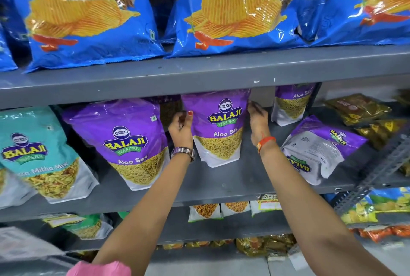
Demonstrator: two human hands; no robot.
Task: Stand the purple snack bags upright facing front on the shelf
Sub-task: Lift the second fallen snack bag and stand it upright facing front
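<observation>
A purple Aloo Sev bag (pixel 219 127) stands upright, label to the front, in the middle of the grey shelf (pixel 221 184). My left hand (pixel 180 128) grips its left edge and my right hand (pixel 258 120) grips its right edge. Left of it another purple bag (pixel 131 142) stands upright, front out, with a further one half hidden behind the two. At the back right a purple bag (pixel 290 105) stands upright. On the right a purple bag (pixel 319 149) lies flat and twisted, its white back partly up.
A teal Mitha Mix bag (pixel 42 156) stands at the left. Gold-brown packets (pixel 359 109) lie at the far right beside a slanted metal bracket (pixel 377 171). Blue chip bags (pixel 88 16) fill the shelf above. Smaller packets sit on lower shelves.
</observation>
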